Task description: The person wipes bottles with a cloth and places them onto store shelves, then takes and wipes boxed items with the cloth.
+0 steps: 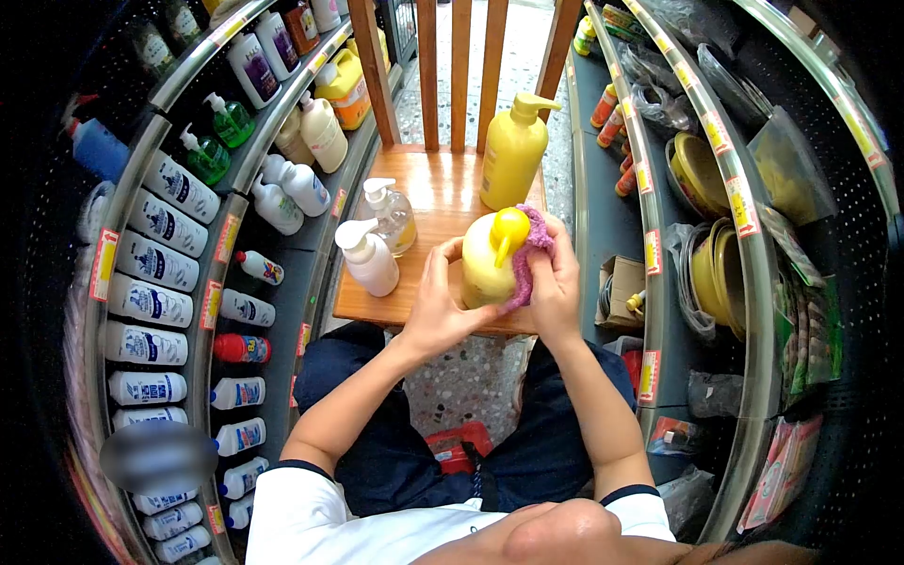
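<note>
A yellow pump bottle [485, 266] is held between my two hands above the near edge of a wooden chair seat [428, 174]. My left hand [438, 299] grips its left side, with the thumb low on the front. Against the bottle's right side, my right hand [554, 281] presses a purple cloth [533, 247], its fingers closed around it. Behind it stands a larger yellow pump bottle [514, 155], upright on the seat. To the left are a white pump bottle [368, 262] and a clear pump bottle [392, 222], both upright.
Shelves of bottles, including white bottles [151, 297] and green pump bottles [207, 155], curve along the left. The right shelves hold yellow basins [720, 273] and a cardboard box [621, 290]. The slatted chair back [460, 75] rises ahead. A red object [459, 444] lies between my legs.
</note>
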Motion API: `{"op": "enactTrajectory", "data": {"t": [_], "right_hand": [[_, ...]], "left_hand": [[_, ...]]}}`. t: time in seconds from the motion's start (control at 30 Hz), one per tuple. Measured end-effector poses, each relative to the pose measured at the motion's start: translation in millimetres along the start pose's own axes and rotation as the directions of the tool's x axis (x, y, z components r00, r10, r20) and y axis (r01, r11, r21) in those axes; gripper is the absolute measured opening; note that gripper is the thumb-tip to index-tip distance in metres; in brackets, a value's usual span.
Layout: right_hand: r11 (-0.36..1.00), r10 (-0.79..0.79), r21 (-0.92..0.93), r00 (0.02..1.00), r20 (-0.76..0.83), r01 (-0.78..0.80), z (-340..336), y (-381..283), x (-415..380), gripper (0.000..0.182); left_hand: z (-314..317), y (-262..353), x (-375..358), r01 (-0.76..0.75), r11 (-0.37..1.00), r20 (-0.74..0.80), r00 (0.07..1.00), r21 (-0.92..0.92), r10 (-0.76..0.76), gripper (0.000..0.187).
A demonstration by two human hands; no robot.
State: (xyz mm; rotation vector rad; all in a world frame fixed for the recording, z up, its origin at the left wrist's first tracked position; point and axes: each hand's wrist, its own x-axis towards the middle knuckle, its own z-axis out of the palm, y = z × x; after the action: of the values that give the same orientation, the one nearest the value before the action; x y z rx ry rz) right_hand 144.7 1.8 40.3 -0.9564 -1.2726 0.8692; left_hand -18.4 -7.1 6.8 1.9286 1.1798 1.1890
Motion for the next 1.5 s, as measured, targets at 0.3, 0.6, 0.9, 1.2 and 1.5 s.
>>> {"op": "enactTrajectory", "data": {"t": [0.3, 0.6, 0.9, 1.2, 1.5], "right_hand": [[0.950, 0.210, 0.182, 0.952, 0.221, -0.252, -14, 9, 49, 0.018], [0.860, 0.313, 0.353, 0.927, 0.207, -0.369, -8, 27, 55, 0.021], [0.931, 0.224, 0.314, 0.971, -0.087, -0.187, 3, 14, 14, 0.024], [0.997, 0.059, 0.057, 0.988, -0.145, -0.051, 12, 33, -25, 0.039], [0.989, -0.066, -0.139, 0.987, -0.146, 0.046, 18, 38, -39, 0.048]], "left_hand": [[-9, -1, 13, 0.012, 1.000, 0.049, 0.999, 0.009, -0.013, 0.088], [2, -12, 16, 0.183, 0.933, 0.105, 0.982, -0.311, -0.158, 0.094], [4, -13, 15, 0.144, 0.934, 0.075, 0.989, -0.327, -0.126, 0.108], [8, -4, 14, 0.084, 0.990, -0.055, 0.994, -0.115, -0.091, 0.083], [11, -1, 13, 0.076, 0.993, -0.096, 0.992, -0.088, -0.085, 0.082]]}}
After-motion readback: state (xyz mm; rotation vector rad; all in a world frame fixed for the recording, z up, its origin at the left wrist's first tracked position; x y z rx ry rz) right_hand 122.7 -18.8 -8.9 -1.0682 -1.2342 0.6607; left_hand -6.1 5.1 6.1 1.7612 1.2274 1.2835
